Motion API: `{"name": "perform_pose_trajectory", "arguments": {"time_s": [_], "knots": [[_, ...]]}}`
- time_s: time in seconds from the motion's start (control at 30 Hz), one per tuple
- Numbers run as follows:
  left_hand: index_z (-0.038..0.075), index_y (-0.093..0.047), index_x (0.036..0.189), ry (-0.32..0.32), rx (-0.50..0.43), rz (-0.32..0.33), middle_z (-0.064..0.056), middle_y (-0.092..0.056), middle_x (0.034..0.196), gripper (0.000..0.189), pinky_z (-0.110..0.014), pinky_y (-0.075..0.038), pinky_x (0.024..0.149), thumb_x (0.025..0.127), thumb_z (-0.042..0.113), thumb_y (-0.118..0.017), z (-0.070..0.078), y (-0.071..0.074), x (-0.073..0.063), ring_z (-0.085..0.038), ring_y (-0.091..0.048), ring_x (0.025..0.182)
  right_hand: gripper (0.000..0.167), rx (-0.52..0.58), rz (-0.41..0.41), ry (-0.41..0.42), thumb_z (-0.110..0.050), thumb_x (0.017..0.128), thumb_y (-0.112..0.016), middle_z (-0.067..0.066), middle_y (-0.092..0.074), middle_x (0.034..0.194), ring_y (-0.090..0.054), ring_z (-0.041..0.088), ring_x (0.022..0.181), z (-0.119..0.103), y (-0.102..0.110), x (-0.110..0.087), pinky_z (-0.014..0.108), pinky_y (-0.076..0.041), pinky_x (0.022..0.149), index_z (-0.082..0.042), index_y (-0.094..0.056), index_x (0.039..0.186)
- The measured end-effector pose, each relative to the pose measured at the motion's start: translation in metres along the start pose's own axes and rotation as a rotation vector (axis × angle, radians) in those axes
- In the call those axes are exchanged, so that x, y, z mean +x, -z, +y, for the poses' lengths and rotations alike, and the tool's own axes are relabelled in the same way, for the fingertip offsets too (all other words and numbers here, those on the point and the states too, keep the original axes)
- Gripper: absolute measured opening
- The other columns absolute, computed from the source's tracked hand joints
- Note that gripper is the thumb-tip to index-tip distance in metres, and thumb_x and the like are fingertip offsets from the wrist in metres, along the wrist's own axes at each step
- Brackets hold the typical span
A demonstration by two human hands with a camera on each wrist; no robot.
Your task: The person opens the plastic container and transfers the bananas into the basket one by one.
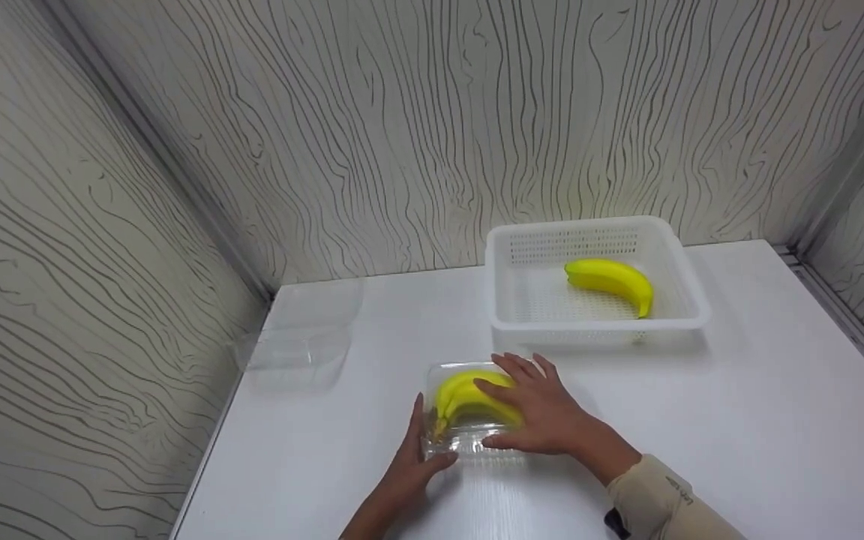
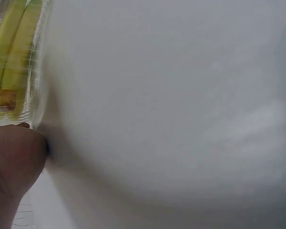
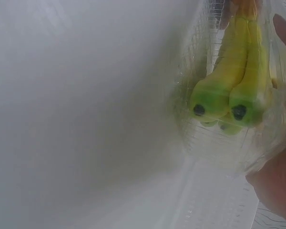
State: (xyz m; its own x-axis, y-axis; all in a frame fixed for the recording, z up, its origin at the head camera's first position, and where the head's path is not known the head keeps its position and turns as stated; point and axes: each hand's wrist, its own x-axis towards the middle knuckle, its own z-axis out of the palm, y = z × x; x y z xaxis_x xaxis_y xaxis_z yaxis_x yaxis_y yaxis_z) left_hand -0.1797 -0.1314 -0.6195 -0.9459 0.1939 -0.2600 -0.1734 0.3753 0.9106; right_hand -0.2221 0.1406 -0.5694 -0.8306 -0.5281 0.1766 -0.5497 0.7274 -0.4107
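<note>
A bunch of yellow bananas (image 1: 469, 396) lies inside a clear plastic clamshell box (image 1: 469, 442) on the white table. The box's lid lies down over the fruit. Along the box's left side my left hand (image 1: 409, 465) rests with straight fingers, its thumb at the front left corner. Over the lid's right part spreads my right hand (image 1: 541, 409), fingertips towards the far edge and thumb near the front edge. In the right wrist view the dark-tipped ends of the bananas (image 3: 229, 95) show through the clear wall.
A white perforated basket (image 1: 597, 325) at the back right contains a single banana (image 1: 612, 281). To the left, another clear clamshell box (image 1: 297, 349) stands with its lid raised, by the table's left edge. Wood-patterned walls (image 1: 402, 135) enclose the table (image 1: 702, 435).
</note>
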Motion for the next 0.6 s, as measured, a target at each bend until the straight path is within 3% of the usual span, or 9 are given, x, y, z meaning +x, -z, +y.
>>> {"name": "perform_pose_trajectory", "arguments": {"time_s": [0.37,0.6], "knots": [[0.027,0.005,0.173,-0.027,-0.014,0.0,-0.02,-0.003,0.182,0.121,-0.078,-0.008,0.13,0.088,0.038,-0.08,-0.0012,0.0004,-0.0032,-0.052,-0.004,0.167,0.086,-0.024,0.014,0.026,-0.081,0.083,-0.067,0.013,-0.043,0.17,-0.039,0.039,0.158,0.0008,-0.0019,-0.0001,0.074,-0.021,0.127,-0.034,-0.058,0.154],[0.028,0.005,0.173,-0.026,0.007,0.004,-0.018,-0.008,0.182,0.121,-0.076,-0.01,0.131,0.087,0.042,-0.078,0.0005,-0.0012,-0.0025,-0.049,-0.008,0.167,0.086,-0.008,0.001,0.016,-0.079,0.083,-0.07,0.013,-0.042,0.171,-0.038,0.04,0.158,0.0008,-0.0005,-0.0002,0.075,-0.02,0.127,-0.033,-0.058,0.155]]}}
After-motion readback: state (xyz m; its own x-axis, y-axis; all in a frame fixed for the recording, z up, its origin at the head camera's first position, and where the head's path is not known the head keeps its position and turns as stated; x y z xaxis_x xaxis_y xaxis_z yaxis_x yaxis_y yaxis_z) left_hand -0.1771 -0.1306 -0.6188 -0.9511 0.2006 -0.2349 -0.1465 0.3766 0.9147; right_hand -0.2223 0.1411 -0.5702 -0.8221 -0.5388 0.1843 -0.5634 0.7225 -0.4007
